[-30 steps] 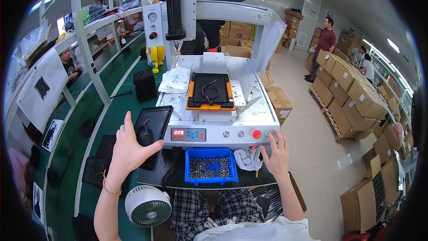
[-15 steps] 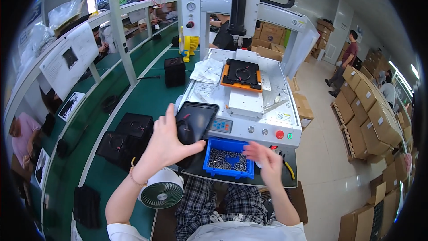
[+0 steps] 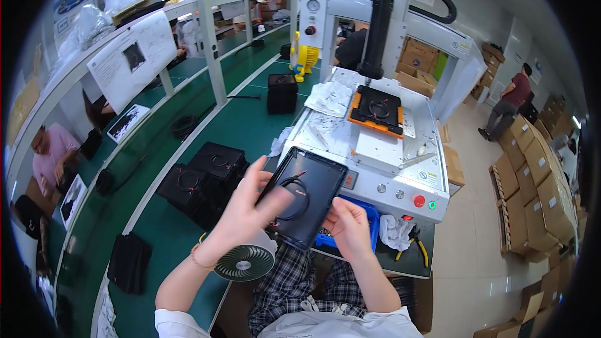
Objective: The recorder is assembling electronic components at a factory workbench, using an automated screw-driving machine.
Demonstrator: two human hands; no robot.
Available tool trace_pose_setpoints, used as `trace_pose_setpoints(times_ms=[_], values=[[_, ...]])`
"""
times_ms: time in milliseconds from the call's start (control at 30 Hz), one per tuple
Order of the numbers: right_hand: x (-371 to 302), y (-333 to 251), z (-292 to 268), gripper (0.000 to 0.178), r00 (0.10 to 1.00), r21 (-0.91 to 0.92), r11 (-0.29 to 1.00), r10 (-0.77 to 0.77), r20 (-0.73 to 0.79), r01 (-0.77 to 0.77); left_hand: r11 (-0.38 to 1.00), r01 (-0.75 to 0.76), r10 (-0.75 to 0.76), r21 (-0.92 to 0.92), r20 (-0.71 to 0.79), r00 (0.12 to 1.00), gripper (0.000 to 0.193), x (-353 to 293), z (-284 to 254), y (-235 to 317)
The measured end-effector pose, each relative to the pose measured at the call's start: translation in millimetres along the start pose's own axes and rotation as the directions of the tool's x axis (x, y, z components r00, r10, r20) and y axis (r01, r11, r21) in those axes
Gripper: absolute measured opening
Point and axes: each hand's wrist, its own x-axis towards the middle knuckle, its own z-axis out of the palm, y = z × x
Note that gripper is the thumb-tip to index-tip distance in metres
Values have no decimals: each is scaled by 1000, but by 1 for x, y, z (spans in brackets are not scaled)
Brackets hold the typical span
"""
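Housing (image 3: 322,181), black and shallow, sits up in the person's hands, tilted, between the white machine (image 3: 369,173) and the lap, its lower right edge overlapping the view of the blue bin (image 3: 374,228). Looks like thin moulded plastic: I'd guess light, fairly stiff, smooth face a bit slippery, could scuff. Raised rim runs around it; that's the sensible hold, one long edge per hand, thumb on the lip, fingers underneath. Keep pressure off the middle.

Cable (image 3: 306,198), black, lies looped inside with a red tip near the upper left. Soft, springy by the look of it; wouldn't lift by it, the lead ends are probably the weak point.

Right hand (image 3: 349,226): closed down narrow, thumb and fingers pinching the right rim. Firm enough as far as I can see; undersides of the fingers are hidden.

Left hand (image 3: 249,214): wide, thumb well apart from the fingers, at the left edge with the thumb side over the cable. Fingers are motion-blurred, so can't tell whether they touch rim or cable. Right looks to be the one carrying the weight.
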Motion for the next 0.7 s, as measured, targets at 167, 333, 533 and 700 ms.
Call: trace_pose_setpoints(times_ms=[167,333,533,700], values=[[11,-27,13,24,962,67,977,184,203,-201,371,137,-204,-919,64,977,52,-26,-7,-8],[14,-35,42,26,917,-334,921,295,270,-198,-136,268,-134,-954,285,949,74,-66,20,1],[18,-80,77,10,726,-728,61,-168,667,683,-109,329,-10,-938,332,943,93,-77,38,17],[39,-66,103,17,235,-285,94,355,905,954,-142,369,-67,-919,380,922,90,-82,52,15]])
